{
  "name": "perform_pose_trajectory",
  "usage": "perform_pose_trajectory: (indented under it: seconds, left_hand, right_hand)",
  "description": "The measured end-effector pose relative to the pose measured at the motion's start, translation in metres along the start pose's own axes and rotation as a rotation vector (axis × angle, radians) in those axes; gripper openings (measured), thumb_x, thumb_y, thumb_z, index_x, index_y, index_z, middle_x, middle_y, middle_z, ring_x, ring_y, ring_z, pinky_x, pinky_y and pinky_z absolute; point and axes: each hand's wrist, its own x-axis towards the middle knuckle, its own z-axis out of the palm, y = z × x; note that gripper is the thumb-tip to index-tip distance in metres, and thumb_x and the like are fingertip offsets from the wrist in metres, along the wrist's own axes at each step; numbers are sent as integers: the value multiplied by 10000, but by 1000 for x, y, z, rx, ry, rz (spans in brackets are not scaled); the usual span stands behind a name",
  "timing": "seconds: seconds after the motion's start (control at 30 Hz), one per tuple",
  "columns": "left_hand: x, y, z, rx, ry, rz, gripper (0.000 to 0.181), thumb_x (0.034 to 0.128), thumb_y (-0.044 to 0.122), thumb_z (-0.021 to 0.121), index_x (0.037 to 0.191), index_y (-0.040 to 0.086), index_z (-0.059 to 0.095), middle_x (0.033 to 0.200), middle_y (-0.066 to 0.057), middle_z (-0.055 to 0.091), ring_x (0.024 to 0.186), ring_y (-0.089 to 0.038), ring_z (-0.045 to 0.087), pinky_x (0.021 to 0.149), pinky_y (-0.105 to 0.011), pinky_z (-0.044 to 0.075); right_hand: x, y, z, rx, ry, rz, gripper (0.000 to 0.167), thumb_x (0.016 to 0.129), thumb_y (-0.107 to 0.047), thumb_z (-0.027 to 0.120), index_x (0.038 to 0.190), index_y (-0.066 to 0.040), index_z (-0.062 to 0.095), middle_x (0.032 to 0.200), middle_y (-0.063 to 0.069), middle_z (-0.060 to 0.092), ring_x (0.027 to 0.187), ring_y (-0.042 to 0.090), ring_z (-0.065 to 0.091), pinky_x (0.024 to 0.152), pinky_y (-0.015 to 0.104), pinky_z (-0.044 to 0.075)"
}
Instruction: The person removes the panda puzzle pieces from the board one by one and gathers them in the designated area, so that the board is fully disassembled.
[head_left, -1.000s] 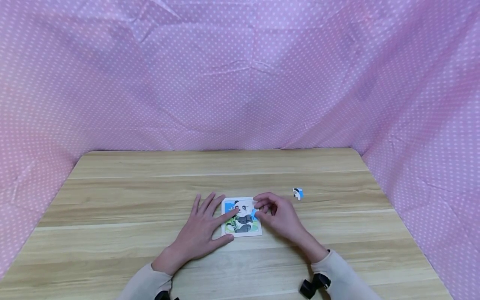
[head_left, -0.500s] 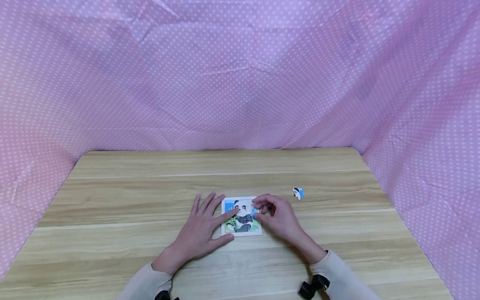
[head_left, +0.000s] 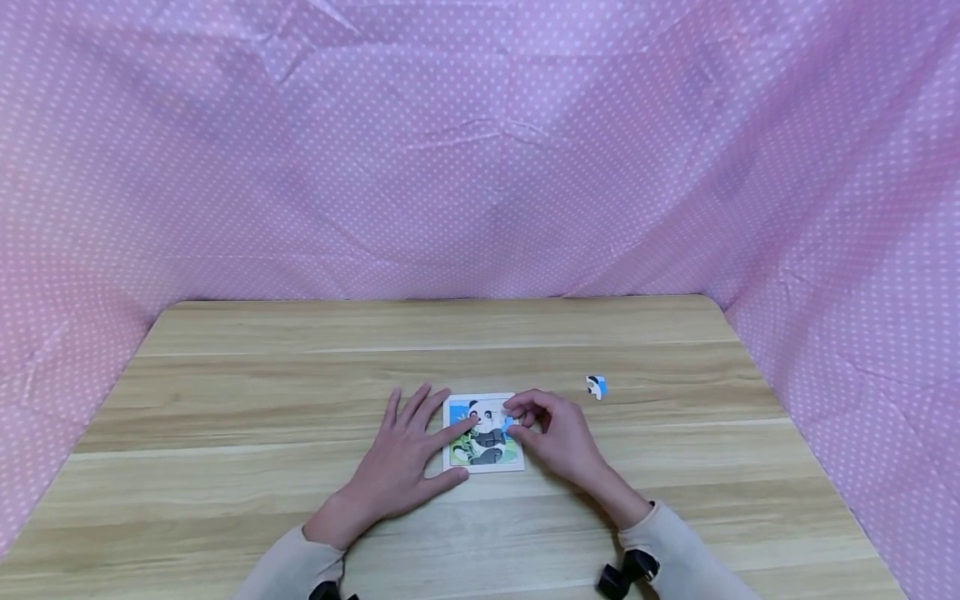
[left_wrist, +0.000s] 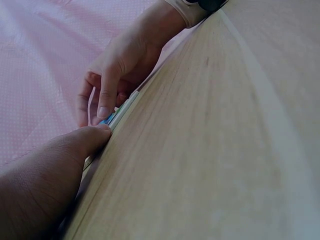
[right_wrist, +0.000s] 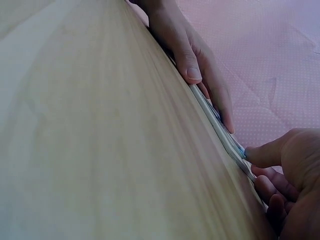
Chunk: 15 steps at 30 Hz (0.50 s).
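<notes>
Right hand: fingers bent, apparently pinching blue piece at right side of panda puzzle. Left hand: fingers spread, index touching panda puzzle, on tabletop. Loose piece: head view only.

Right wrist view. Left hand comes in between 12 and 1 o'clock, thumb tip at the near edge of a thin pale board, one finger stretched toward 5 o'clock, its tip down by the far side. Board shows nearly edge-on, running from 1 to 4 o'clock, flat on the table; top face too slanted to read. Right hand fills 4 o'clock, cut off by the frame; thumb points to 9 o'clock, tip against a small blue piece on the board, other fingers bent below. Wood-grain table takes up 9 o'clock. Pink dotted cloth at 2.
</notes>
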Motion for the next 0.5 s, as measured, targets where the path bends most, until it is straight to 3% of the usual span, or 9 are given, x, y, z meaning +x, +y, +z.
perform_pose_trajectory:
  seconds: [0.5]
  left_hand:
    - [1,1,-2,16,-14,-7,657,1017,645,687,1614,386,597,1743,-183,403,1650,-490,269,1296,-796,59]
  right_hand:
    - [0,3,0,47,10,-16,218,914,21,883,1084,-101,825,1003,15,778,870,150,654,749,220,532]
